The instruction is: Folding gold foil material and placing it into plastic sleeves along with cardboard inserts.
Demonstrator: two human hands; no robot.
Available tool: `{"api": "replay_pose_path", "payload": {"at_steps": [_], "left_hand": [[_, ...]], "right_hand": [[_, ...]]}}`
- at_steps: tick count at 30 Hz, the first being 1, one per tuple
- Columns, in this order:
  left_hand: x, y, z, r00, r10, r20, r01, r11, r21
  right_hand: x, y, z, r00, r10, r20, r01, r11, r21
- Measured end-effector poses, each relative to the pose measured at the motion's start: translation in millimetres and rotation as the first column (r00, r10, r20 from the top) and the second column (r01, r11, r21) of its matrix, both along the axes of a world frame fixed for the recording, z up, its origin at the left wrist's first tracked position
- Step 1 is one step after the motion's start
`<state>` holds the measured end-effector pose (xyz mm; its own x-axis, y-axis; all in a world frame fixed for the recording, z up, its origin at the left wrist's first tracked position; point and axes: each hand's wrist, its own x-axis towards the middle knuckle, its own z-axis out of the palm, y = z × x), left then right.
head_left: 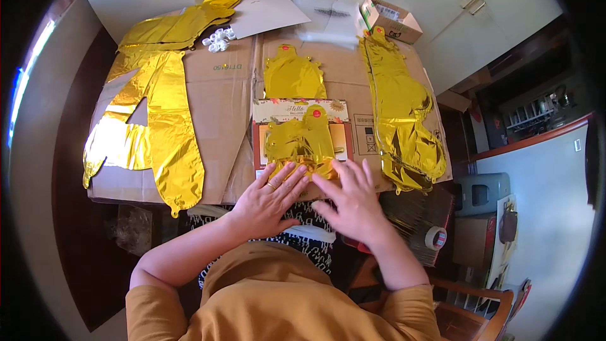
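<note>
A gold foil balloon, flat and folded, lies on a printed backing card at the middle of the near edge. My left hand rests flat on the balloon's near end, its fingers stretched out. Close beside it, my right hand has its fingers spread, with the fingertips at the balloon's near right corner. Neither hand grips anything. Just beyond the card lies another folded gold balloon, its near part meeting the card's far edge.
Brown cardboard covers the work surface. Large flat gold balloons spread along the left, and more folded balloons lie at right. Small white coils, white sheets, clear plastic bags and a small open box sit at the back.
</note>
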<state>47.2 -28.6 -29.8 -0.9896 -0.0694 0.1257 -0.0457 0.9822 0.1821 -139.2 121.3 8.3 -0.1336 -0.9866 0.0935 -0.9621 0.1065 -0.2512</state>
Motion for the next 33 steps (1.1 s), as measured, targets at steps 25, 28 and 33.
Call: {"api": "replay_pose_path", "payload": {"at_steps": [25, 28, 33], "left_hand": [[1, 10, -10, 0.990, 0.074, -0.117, -0.070, 0.997, 0.035], [12, 13, 2, 0.947, 0.040, -0.320, -0.024, 0.998, 0.055], [31, 34, 8, 0.773, -0.253, -0.582, 0.210, 0.967, -0.142]], "right_hand": [[-207, -110, 83, 0.286, 0.226, 0.931, 0.471, 0.813, -0.342], [-159, -83, 58, 0.232, 0.060, 0.971, 0.345, 0.928, -0.140], [-99, -80, -17, 0.580, -0.167, 0.797, 0.223, 0.974, 0.043]]}}
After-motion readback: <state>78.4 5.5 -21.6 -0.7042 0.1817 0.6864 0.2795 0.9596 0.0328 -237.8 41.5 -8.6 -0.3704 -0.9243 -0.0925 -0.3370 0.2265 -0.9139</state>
